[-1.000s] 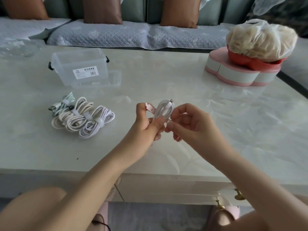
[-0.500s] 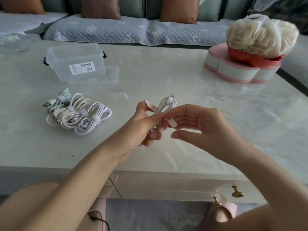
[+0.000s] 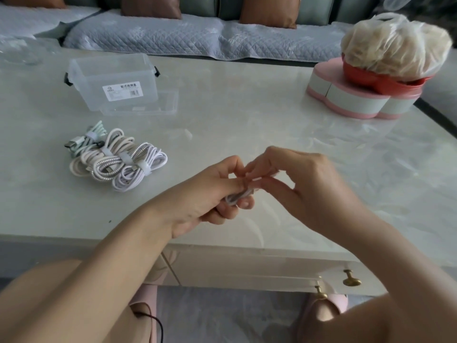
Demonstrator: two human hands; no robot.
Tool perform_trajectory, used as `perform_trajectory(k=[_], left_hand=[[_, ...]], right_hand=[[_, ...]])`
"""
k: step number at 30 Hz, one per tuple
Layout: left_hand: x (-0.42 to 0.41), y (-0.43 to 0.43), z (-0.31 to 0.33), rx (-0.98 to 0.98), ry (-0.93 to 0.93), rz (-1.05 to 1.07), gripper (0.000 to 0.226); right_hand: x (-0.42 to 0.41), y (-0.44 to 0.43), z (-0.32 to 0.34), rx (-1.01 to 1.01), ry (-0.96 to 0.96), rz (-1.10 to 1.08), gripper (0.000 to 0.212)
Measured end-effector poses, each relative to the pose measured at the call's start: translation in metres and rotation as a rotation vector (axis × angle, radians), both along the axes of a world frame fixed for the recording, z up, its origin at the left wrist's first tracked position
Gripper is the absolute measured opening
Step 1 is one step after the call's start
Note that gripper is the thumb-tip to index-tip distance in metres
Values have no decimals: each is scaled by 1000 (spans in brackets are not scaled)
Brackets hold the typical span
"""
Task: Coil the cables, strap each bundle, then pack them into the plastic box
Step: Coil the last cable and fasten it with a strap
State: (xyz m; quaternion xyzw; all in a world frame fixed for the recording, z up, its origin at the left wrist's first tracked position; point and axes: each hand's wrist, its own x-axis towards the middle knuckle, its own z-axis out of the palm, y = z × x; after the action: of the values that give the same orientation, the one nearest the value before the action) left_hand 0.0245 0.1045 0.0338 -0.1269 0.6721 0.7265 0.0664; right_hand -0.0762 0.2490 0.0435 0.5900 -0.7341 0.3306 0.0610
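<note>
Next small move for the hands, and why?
Probably close the strap round the coil: the left hand grips it and the right hand pinches at its top, though blur hides the strap. Four strapped bundles already lie on the table, and the box stands open, so this coil likely joins them next.

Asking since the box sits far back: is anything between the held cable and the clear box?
Nothing blocks it. The left hand and right hand hold the cable; bare table leads to the plastic box. Its lid lies flat before it; the strapped bundles sit left of that path.
</note>
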Motion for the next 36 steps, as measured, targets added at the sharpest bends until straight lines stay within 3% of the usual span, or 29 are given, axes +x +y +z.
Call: perform_trajectory(k=[4,11,15,17,20,24,29,31,36], left_hand=[[-1,1,-3,-78,23,49,19],[2,7,-4,-82,105,112,20],[4,6,-4,-227,111,52,39],[3,3,-7,-356,125,49,33],[2,0,-11,-490,211,209,17],[2,6,-9,-572,404,313,14],[1,12,-8,-725,468,300,23],[-1,11,-9,-654,419,335,26],[-2,7,-2,-117,225,301,16]], right_hand=[[0,-7,0,-23,-395,-48,10],[-1,-14,1,-124,-761,-67,11],[2,-15,0,-138,-791,-85,6],[4,-15,-2,-151,-816,-96,7],[5,-16,-5,-160,-785,-151,13],[5,-19,-4,-217,-762,-234,10],[8,-21,-2,-293,-806,-236,15],[13,-23,0,-280,-809,-192,15],[17,-23,5,-304,-778,-112,20]])
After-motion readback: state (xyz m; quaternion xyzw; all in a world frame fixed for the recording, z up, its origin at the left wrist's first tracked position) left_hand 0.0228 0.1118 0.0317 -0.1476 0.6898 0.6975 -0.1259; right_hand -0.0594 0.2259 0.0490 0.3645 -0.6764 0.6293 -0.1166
